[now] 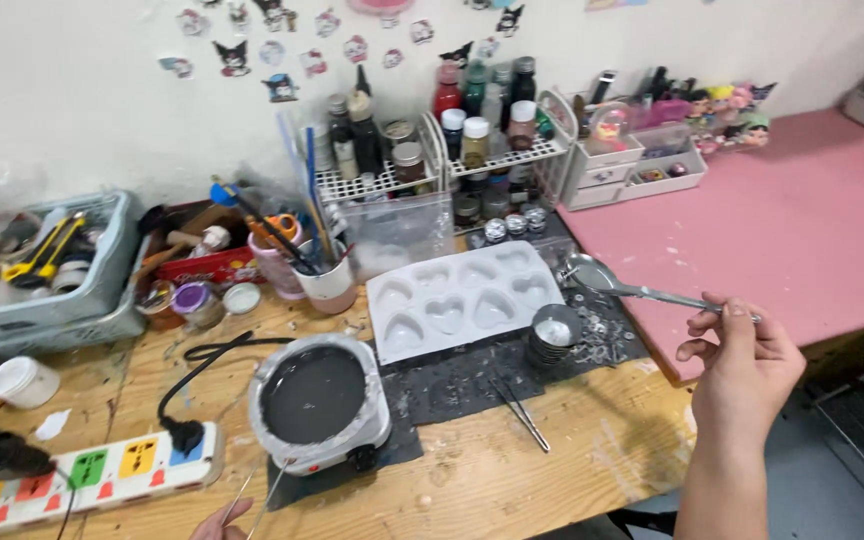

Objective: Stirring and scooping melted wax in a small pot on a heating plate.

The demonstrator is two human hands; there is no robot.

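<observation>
The wooden workbench (552, 470) is stretching out under both hands, with a pink tabletop (812, 230) lying just beyond the right hand (742, 365). To the left of that hand, a white heart-shaped mould tray (462, 300) is sitting on a dark mat, and its cavities are looking pale and mostly unfilled, so pouring appears to be still ahead. Further left, closer to the left hand (222, 520), a small round hot plate (317, 400) is standing with a grey, foil-wrapped top and nothing resting on it. A small metal cup (555, 335) holding something pale is sitting between the mould and the right hand.

The right hand is gripping the handle of a long metal spoon (632, 285), fingers closed around its end, and is holding the bowl out over the bench's far edge, near the mould's right corner; whether the bowl is carrying anything is hard to tell. The left hand is only peeking in at the bottom edge, pinching thin metal tweezers (257, 495) just in front of the hot plate. A second pair of tweezers (522, 410) is lying loose between the two hands.
</observation>
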